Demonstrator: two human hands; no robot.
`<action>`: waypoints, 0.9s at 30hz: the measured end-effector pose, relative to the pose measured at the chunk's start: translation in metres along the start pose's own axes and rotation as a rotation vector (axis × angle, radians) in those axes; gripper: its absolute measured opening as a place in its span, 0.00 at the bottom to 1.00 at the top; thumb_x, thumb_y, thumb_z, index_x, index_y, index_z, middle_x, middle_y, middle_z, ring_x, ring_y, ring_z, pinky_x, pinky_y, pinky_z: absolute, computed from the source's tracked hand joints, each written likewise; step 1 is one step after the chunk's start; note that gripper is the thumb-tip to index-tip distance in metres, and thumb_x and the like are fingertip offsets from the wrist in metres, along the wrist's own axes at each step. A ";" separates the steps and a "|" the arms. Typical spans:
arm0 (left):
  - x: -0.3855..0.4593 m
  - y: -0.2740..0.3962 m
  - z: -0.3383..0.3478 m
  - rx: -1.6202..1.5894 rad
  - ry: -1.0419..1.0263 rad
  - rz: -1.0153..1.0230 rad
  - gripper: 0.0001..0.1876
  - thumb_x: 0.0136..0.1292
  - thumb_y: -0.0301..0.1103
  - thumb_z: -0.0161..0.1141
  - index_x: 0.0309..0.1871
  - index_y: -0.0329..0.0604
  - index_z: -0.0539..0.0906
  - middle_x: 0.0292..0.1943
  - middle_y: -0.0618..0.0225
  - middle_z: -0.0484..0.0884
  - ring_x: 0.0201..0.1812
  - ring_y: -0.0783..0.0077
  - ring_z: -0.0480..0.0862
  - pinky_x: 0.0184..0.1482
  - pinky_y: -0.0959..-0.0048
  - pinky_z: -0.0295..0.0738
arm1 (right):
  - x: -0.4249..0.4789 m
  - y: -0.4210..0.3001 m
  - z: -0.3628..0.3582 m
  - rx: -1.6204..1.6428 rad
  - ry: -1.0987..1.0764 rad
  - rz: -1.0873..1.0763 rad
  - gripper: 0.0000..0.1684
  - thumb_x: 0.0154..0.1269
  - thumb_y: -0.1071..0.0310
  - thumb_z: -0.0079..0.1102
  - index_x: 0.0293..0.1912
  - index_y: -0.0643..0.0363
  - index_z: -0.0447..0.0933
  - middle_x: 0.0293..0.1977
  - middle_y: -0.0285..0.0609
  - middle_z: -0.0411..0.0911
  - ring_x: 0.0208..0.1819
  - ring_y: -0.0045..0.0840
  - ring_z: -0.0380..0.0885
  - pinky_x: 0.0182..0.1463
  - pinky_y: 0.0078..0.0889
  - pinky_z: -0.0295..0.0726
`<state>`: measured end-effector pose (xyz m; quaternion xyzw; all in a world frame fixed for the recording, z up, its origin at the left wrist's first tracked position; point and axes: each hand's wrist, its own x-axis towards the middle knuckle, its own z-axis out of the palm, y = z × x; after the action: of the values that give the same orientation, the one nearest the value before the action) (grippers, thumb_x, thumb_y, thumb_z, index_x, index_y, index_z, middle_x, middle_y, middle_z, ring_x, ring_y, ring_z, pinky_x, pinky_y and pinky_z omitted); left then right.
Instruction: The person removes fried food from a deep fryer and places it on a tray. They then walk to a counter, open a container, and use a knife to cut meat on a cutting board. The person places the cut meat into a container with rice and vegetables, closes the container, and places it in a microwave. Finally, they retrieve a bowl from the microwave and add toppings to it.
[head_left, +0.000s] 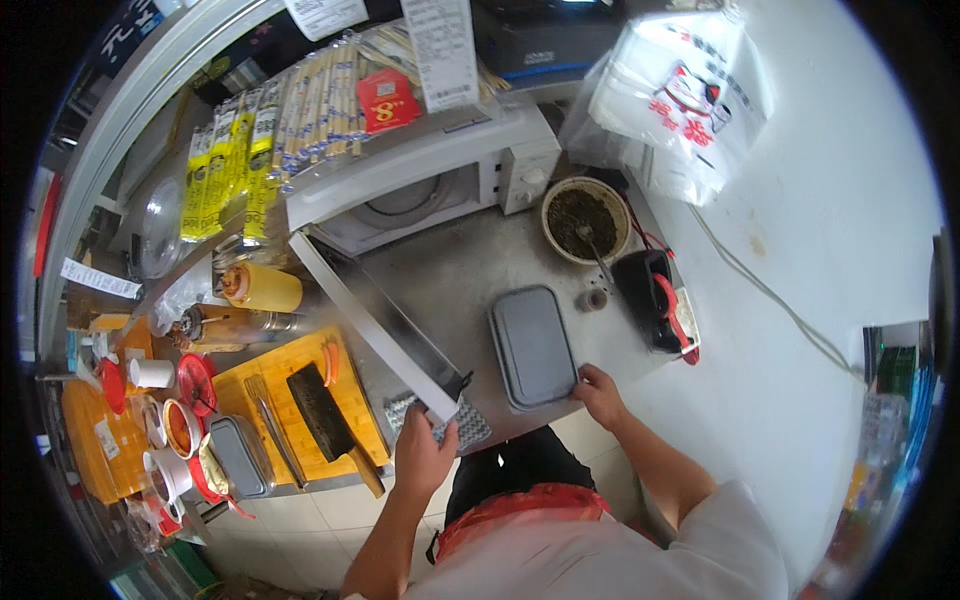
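My left hand grips the free edge of the swung-out door of a white microwave oven. Inside the oven its round turntable shows through the opening. Under that door edge lies a patterned cloth. My right hand is at the near right corner of a grey-lidded rectangular food container, with thumb and fingers on its rim. The container lies flat on the metal counter, right of the door.
A tub of dark food with a spoon and a small jar stand beyond the container. To the left, a cleaver and metal tongs lie on a wooden board. Packed chopsticks top the oven.
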<state>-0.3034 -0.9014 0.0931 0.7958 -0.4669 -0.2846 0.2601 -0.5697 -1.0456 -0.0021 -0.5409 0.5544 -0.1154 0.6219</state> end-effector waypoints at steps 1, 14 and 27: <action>0.005 0.001 0.005 0.039 -0.018 0.040 0.20 0.55 0.34 0.60 0.47 0.33 0.68 0.37 0.50 0.74 0.39 0.48 0.77 0.41 0.61 0.72 | -0.015 0.011 0.000 0.026 0.024 0.022 0.06 0.50 0.73 0.49 0.30 0.63 0.69 0.24 0.36 0.69 0.29 0.21 0.68 0.34 0.22 0.68; 0.026 -0.021 0.111 -0.312 -0.230 -0.209 0.22 0.57 0.24 0.56 0.57 0.35 0.70 0.39 0.56 0.80 0.39 0.62 0.81 0.45 0.69 0.74 | -0.033 0.035 0.033 0.015 0.157 -0.144 0.17 0.55 0.72 0.55 0.45 0.66 0.73 0.38 0.50 0.78 0.40 0.33 0.79 0.43 0.30 0.76; 0.030 -0.030 0.089 -0.270 0.075 -0.119 0.19 0.53 0.20 0.58 0.51 0.36 0.74 0.36 0.62 0.78 0.37 0.69 0.79 0.42 0.73 0.74 | -0.023 -0.018 0.066 -0.314 0.316 -0.316 0.18 0.54 0.76 0.56 0.47 0.61 0.74 0.38 0.47 0.75 0.37 0.35 0.77 0.41 0.30 0.77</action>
<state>-0.3360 -0.9282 0.0037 0.7899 -0.3665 -0.3297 0.3649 -0.5157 -0.9992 0.0127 -0.6858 0.5642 -0.2068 0.4106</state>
